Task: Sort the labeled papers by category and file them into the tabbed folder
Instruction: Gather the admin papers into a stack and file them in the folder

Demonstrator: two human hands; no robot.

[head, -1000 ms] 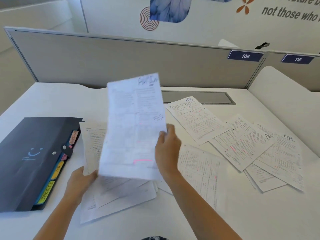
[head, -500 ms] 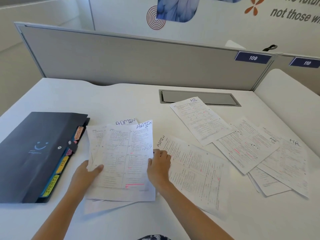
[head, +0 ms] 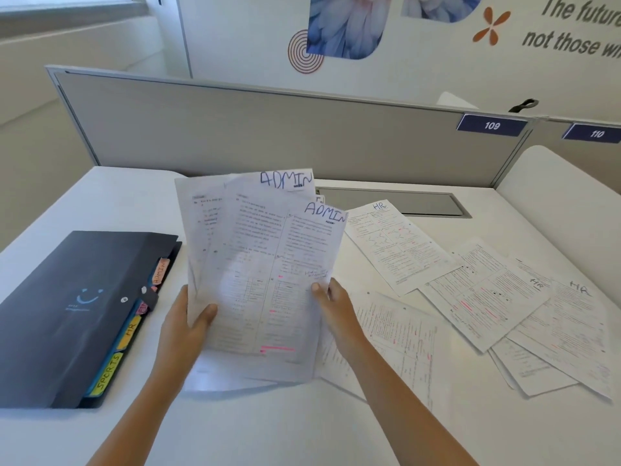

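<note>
White tabletop (head: pixel 302 428) under you, dark tabbed plastic folder (head: pixel 77 311) closed at your left, HR-marked printed sheets (head: pixel 487 297) spread right. You're lifting the fanned stack of white ADMIN-labeled papers (head: pixel 265 274) off the surface, left hand (head: pixel 188 327) and right hand (head: pixel 336 307) pinching its side edges

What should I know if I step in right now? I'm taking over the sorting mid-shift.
Left hand and right hand: both grip the ADMIN stack, lifted off the desk.
Tabbed folder: closed, on the desk to the left; ADMIN, HR and SPORTS tabs show.
HR sheets: loose, spread to the right. One more sheet lies under the right wrist.
Done: ADMIN papers gathered.
Left: file ADMIN, gather and file the rest.
</note>
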